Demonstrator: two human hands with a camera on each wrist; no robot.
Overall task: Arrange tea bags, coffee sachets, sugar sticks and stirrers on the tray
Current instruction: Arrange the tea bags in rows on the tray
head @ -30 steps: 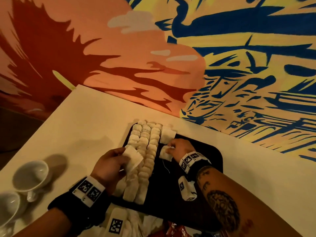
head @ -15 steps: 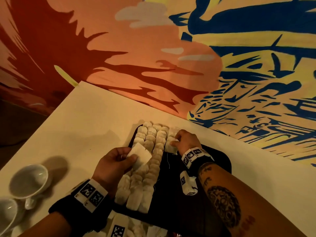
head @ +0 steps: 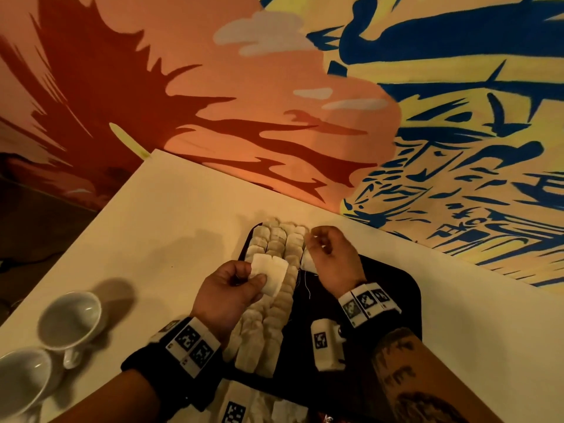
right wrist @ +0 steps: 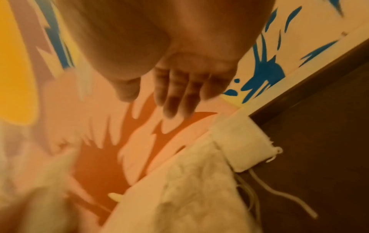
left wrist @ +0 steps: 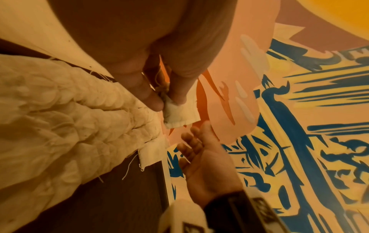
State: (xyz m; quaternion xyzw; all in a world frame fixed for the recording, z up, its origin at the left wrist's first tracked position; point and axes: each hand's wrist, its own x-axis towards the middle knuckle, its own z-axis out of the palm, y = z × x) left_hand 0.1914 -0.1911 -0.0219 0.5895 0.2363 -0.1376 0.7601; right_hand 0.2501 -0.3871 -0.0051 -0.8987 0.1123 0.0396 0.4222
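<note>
A black tray point(head: 393, 303) lies on the white table with three long rows of white tea bags point(head: 276, 300) along its left side. My left hand point(head: 251, 277) hovers over the rows and pinches one tea bag point(head: 271, 274) between thumb and forefinger; the pinched tea bag point(left wrist: 179, 113) shows close up in the left wrist view. My right hand point(head: 317, 243) hangs over the tray's far end with relaxed fingers point(right wrist: 175, 96) and holds nothing. Just below it, a single tea bag point(right wrist: 241, 141) with a loose string lies beside the rows.
Two white cups point(head: 70, 319) lie on their sides at the table's left front. A painted wall point(head: 305, 117) stands right behind the table. More loose tea bags point(head: 262, 404) sit at the near edge. The tray's right half point(head: 381, 346) is bare.
My right hand carried a tea bag to the far end of the tray, laid it beside the rows and lifted off it. My left hand kept its tea bag.
</note>
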